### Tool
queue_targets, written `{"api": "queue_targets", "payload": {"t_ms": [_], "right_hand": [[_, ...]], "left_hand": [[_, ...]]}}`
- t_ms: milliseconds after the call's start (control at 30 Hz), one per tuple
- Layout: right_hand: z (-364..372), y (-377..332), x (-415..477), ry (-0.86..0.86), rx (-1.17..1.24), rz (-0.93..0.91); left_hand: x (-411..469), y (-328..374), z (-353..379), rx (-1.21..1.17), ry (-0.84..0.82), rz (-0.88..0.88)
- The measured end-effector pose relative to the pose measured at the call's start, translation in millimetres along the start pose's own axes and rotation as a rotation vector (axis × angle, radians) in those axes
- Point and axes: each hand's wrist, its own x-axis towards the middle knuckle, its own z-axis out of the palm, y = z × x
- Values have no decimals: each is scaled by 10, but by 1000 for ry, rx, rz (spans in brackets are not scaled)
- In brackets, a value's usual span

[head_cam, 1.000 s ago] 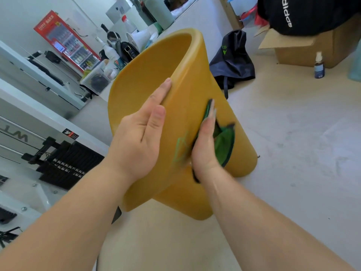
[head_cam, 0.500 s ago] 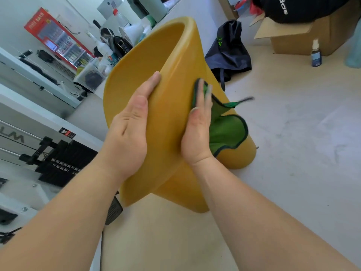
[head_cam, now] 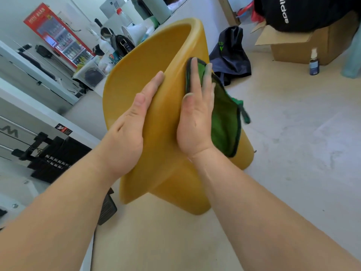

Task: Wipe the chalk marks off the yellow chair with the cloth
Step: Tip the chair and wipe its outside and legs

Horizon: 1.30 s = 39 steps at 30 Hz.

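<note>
The yellow chair (head_cam: 156, 61), a moulded plastic shell, stands on the floor in the middle of the view. My left hand (head_cam: 130, 130) lies flat with straight fingers against the shell's rim, steadying it. With straight fingers my right hand (head_cam: 197, 116) presses a green cloth (head_cam: 224, 118) with a dark edge against the chair's outer side, high up near the top. Part of the cloth hangs loose to the right of the hand. No chalk mark shows on the bare yellow surface between my hands.
A dark bag (head_cam: 232, 55) lies on the floor behind the chair. A cardboard box (head_cam: 304, 45) and a small spray bottle (head_cam: 313, 62) stand at the back right. Black equipment (head_cam: 50, 155) and a white machine sit at the left.
My right hand has slid the cloth upward along the chair's side, from low near a green chalk mark to near the top. The mark no longer shows. My left hand stays on the rim.
</note>
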Motion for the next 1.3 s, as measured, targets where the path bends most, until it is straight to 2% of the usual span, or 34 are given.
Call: {"api": "queue_targets", "payload": {"t_ms": [100,200,300,367,400,567,667,733,833,933,1033,1100,1200,1300], "right_hand": [[23,103,97,26,89,72],[175,325,-434,-32,-10,216],[266,264,-1330,-238,57,371],[267,133,-1761,-382,16,305],[274,115,-1834,-390,-13,241],[263,216,-1000,-135,-97,-78],[136,363,-548,-70,-108,-167],[73,437,-412,-27,-33,-111],[16,357,-290,77,151,182],[13,283,-593,26,166,330],[90,194,-1401,-191,130,283],[126,183,-1684,-249,76,244],[49,176,-1316,-155,12,110],[-140,33,-419,-46,-18,47]], "left_hand": [[-21,-15,21,13,31,34],[-16,-43,27,22,46,48],[-45,-74,39,49,67,98],[-106,-126,59,59,84,116],[-151,-175,67,65,94,118],[-483,-526,19,-39,133,36],[-546,-558,85,15,96,-4],[-469,-480,187,58,70,46],[-292,-345,298,74,66,131],[-151,-217,375,65,73,191],[-57,-143,407,33,48,200],[-11,-126,358,59,-11,175],[46,-88,248,7,-107,48],[121,6,253,-85,-138,55]]}}
